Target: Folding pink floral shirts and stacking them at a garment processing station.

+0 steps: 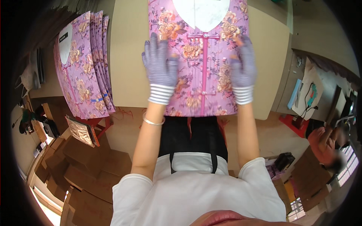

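A folded purple floral blouse [192,71] lies in front of me, with a white neck opening at its far end and a magenta trim with knotted fasteners down its middle. My left hand [161,62], in a grey-purple striped glove with some fingertips bare, rests on the blouse's left edge, its fingers stretched out. On the right edge lies my right hand [243,69] in a matching glove, slightly smeared by motion, its fingers extended along the cloth. Neither hand appears to grip anything.
A beige board [130,71] lies under the blouse on the table. To the left stands a stack of similar folded floral blouses [81,71]. Brown cardboard boxes [88,165] fill the lower left. Another person [326,143] sits at the far right, near a teal tool [312,96].
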Demonstrator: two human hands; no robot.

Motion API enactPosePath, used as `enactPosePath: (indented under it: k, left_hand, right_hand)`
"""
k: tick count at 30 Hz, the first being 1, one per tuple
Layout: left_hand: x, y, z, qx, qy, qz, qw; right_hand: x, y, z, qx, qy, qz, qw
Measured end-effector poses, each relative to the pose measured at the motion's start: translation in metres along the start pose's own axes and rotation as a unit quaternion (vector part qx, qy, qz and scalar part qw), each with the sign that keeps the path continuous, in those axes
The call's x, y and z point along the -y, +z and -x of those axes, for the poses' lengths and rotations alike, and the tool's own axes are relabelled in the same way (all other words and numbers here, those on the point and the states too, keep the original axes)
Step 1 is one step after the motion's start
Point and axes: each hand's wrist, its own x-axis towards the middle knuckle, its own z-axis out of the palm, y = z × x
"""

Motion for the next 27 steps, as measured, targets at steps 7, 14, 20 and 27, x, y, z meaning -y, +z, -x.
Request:
enactPosePath:
  k: [7, 14, 20, 27]
  left_hand:
    - [0.033, 0.008, -0.007, -0.054, -0.084, 0.536, 0.838]
    - [0.002, 0.023, -0.023, -0.058, 0.026, 0.077, 0.995]
    - [-0.002, 0.029, -0.022, -0.061, 0.025, 0.011, 0.998]
    - [-0.025, 0.006, -0.027, 0.008, 0.003, -0.007, 1.000]
  right_hand:
    - [-0.034, -0.028, 0.008, -0.026, 0.271, -0.377, 0.885]
    - [0.004, 0.019, -0.002, 0.089, -0.037, 0.222, 0.970]
    - [0.001, 0.032, 0.002, 0.110, -0.058, 0.298, 0.946]
    - [-0.005, 0.030, 0.007, 0.110, -0.056, 0.305, 0.944]
